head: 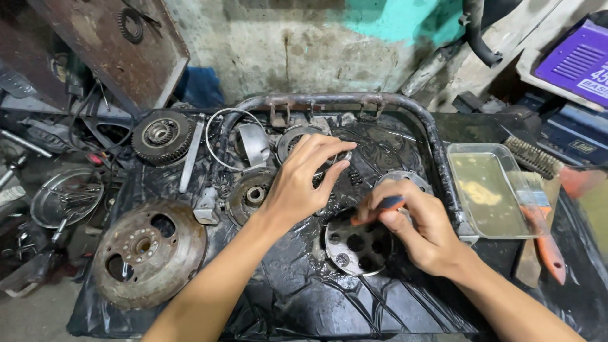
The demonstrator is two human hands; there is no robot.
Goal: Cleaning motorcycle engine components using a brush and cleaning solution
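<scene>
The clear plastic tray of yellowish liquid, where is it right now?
In the head view the clear plastic tray sits at the right, just outside the bent metal pipe, beyond the right hand and beside the orange-handled brush.

A grimy repair workshop: oily engine parts (pixel 161 134), rusty flywheel (pixel 149 252), wire brush (pixel 533 157), stained wall (pixel 304 44).

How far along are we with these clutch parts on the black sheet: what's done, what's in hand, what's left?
Done: the assembly is already apart, with the toothed gear, hub and rusty disc spread over the black sheet. In hand: the right hand holds an orange-handled tool over the perforated round plate, while the left hand reaches among parts behind. Left: the other pieces look greasy; the tray of yellowish liquid holds no parts.
</scene>
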